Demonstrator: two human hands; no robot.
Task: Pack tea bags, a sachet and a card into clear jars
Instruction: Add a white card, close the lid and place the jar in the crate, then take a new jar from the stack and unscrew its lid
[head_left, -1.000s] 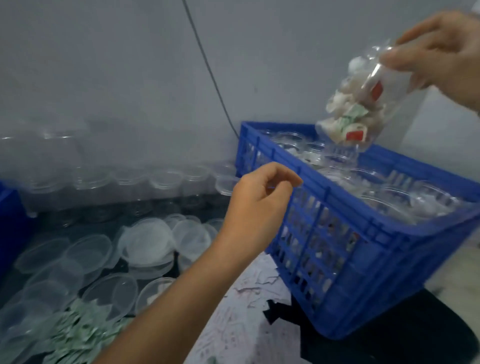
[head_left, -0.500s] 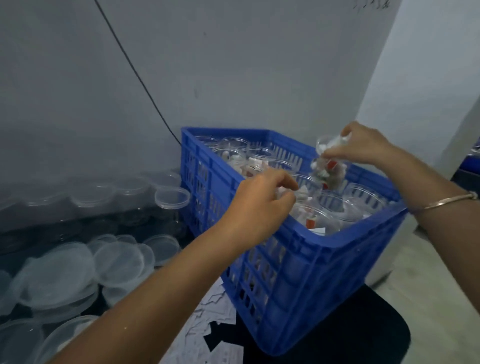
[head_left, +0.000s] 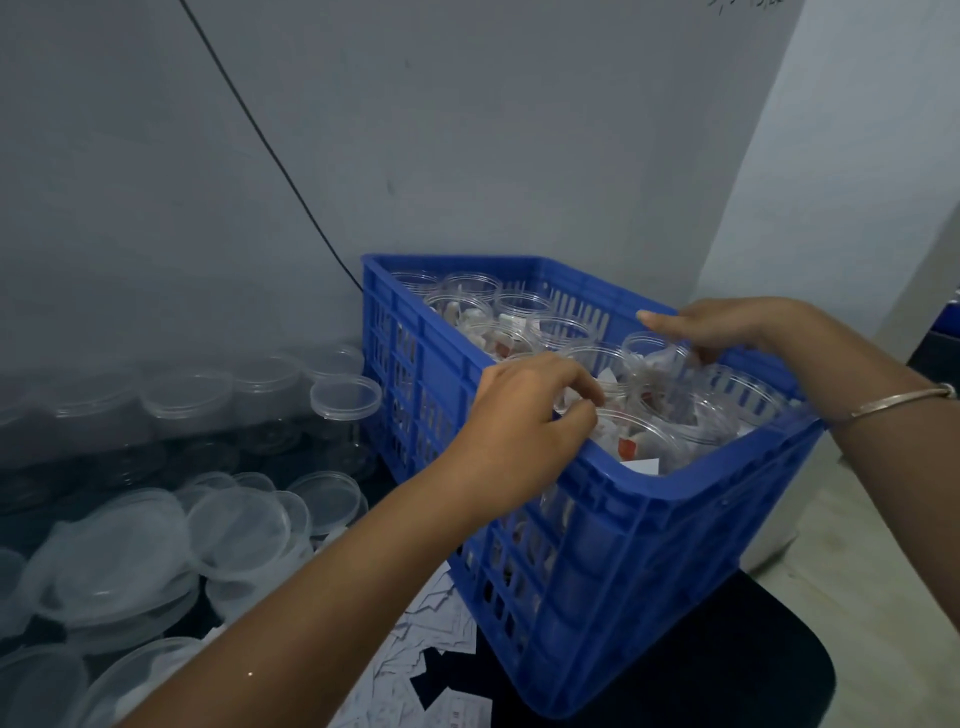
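A blue plastic crate (head_left: 691, 491) holds several clear jars (head_left: 470, 286), most of them stuffed with white tea bags and red-tagged sachets. My right hand (head_left: 727, 327) lies over the mouth of a filled jar (head_left: 655, 358) standing in the crate's right side, with fingers and thumb round its rim. At the crate's near-left rim my left hand (head_left: 524, 426) hovers with its fingers loosely curled beside another filled jar (head_left: 644, 436). It holds nothing that I can see. A white card (head_left: 641, 464) shows in that jar.
Loose clear lids (head_left: 239, 525) lie piled at the left. Behind them stands a row of lidded empty jars (head_left: 187, 397). White paper cards (head_left: 441, 623) are scattered under my left arm on a black surface (head_left: 727, 649). A black cable (head_left: 270, 150) runs down the wall.
My right hand has brought the filled jar down from above the crate and set it among the others. My left hand has moved over the crate's rim. The view has turned right.
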